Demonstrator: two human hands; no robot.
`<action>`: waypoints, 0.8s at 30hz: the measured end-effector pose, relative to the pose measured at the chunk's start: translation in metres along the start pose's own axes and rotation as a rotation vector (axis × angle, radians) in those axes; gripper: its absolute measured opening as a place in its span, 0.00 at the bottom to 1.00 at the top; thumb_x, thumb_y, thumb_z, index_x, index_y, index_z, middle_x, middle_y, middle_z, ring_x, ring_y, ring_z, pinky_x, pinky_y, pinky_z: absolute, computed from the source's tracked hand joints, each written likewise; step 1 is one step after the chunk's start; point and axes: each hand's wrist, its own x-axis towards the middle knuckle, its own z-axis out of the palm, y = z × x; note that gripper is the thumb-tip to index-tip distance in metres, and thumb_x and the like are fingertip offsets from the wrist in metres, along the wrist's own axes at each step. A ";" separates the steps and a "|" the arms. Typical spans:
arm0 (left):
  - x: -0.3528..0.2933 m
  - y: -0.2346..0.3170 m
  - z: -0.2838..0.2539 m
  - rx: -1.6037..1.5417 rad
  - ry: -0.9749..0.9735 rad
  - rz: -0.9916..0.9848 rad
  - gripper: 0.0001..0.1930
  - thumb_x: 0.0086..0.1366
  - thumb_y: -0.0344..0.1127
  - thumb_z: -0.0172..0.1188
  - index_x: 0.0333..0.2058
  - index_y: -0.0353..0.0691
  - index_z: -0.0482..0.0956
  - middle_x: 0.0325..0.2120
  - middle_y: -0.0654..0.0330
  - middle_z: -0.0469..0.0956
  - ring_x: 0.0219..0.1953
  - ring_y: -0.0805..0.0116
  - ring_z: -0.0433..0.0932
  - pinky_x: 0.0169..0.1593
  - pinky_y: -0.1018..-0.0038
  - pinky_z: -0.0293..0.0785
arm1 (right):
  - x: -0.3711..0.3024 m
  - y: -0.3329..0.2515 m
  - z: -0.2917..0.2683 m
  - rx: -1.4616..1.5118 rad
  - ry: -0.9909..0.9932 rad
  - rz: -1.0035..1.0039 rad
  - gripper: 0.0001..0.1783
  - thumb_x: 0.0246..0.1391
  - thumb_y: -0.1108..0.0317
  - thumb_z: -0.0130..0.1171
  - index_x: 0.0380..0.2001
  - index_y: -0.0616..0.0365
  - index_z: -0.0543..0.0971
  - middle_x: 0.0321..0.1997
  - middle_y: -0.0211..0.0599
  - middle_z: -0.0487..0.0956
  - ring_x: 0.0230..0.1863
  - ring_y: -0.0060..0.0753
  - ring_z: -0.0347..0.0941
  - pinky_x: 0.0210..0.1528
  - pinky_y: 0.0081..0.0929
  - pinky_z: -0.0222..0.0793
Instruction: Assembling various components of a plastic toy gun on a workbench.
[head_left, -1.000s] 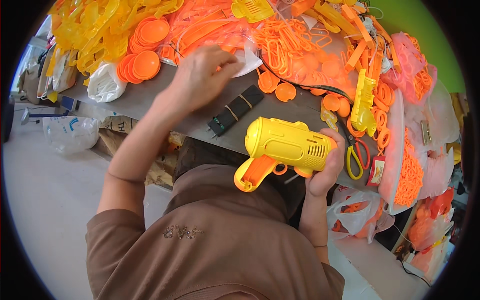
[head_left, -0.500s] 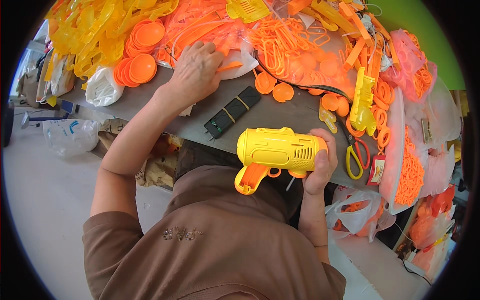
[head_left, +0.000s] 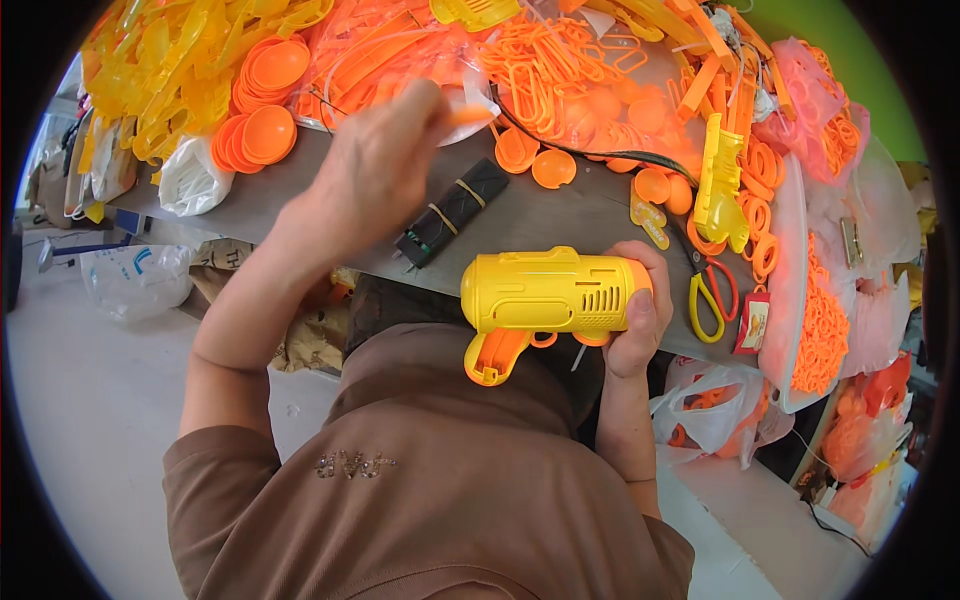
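My right hand (head_left: 640, 318) is wrapped round the orange front end of a yellow toy gun (head_left: 540, 290). The gun lies sideways above my lap, its grip hanging down on the left with an orange inside showing. Over the table's near part, my left hand (head_left: 385, 150) is closed and smeared by motion. A small orange plastic piece (head_left: 468, 117) sticks out from its fingertips, blurred too. Just right of that hand, on the grey table (head_left: 590, 215), lies a black bundle (head_left: 453, 213) bound with two tan bands.
Yellow parts (head_left: 165, 75) heap up at the far left beside orange discs (head_left: 268, 133). Orange clip-like loops (head_left: 545, 75) fill the far middle. Yellow-and-red-handled scissors (head_left: 708, 300), a yellow half shell (head_left: 722, 190) and a tray of small orange pieces (head_left: 820, 335) sit on the right.
My left hand has lifted off the pile and come nearer, with the orange piece at its fingertips. The toy gun stays in my right hand, almost unmoved.
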 end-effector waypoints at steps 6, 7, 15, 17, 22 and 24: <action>-0.028 0.036 0.024 -0.404 -0.337 0.179 0.13 0.63 0.23 0.52 0.47 0.32 0.72 0.31 0.50 0.79 0.33 0.55 0.81 0.37 0.70 0.76 | 0.014 -0.008 -0.004 -0.049 -0.131 -0.128 0.31 0.54 0.46 0.46 0.44 0.68 0.70 0.37 0.44 0.74 0.35 0.30 0.71 0.38 0.23 0.66; -0.029 0.037 0.025 -0.408 -0.339 0.182 0.13 0.63 0.23 0.52 0.47 0.32 0.72 0.31 0.50 0.79 0.33 0.55 0.81 0.37 0.70 0.76 | 0.015 -0.009 -0.005 -0.085 -0.167 -0.151 0.31 0.53 0.46 0.47 0.43 0.68 0.71 0.36 0.44 0.74 0.34 0.30 0.70 0.38 0.24 0.66; -0.049 0.044 0.040 -0.710 -0.345 0.002 0.20 0.63 0.31 0.56 0.51 0.29 0.67 0.35 0.45 0.76 0.36 0.48 0.78 0.39 0.65 0.74 | 0.014 -0.005 -0.002 -0.138 -0.090 -0.087 0.27 0.53 0.52 0.46 0.42 0.68 0.72 0.36 0.42 0.74 0.34 0.28 0.70 0.38 0.24 0.65; -0.053 0.049 0.044 -0.601 -0.313 0.083 0.28 0.57 0.36 0.64 0.51 0.26 0.65 0.37 0.42 0.75 0.38 0.46 0.77 0.42 0.62 0.74 | 0.013 -0.003 0.000 -0.131 -0.077 -0.069 0.26 0.53 0.53 0.46 0.41 0.68 0.72 0.36 0.42 0.74 0.34 0.28 0.70 0.38 0.24 0.65; -0.057 0.049 0.067 -0.267 -0.037 0.287 0.40 0.40 0.39 0.73 0.49 0.23 0.65 0.37 0.42 0.75 0.36 0.45 0.77 0.45 0.57 0.73 | 0.013 0.003 0.007 -0.131 0.040 -0.047 0.25 0.53 0.55 0.43 0.40 0.69 0.73 0.33 0.42 0.74 0.33 0.29 0.70 0.37 0.23 0.64; -0.053 0.048 0.068 -0.276 -0.032 0.316 0.39 0.40 0.38 0.72 0.49 0.22 0.65 0.36 0.42 0.75 0.35 0.46 0.77 0.44 0.59 0.74 | 0.012 0.004 0.008 -0.122 0.052 -0.043 0.25 0.53 0.55 0.43 0.39 0.69 0.73 0.32 0.42 0.75 0.32 0.29 0.70 0.37 0.23 0.64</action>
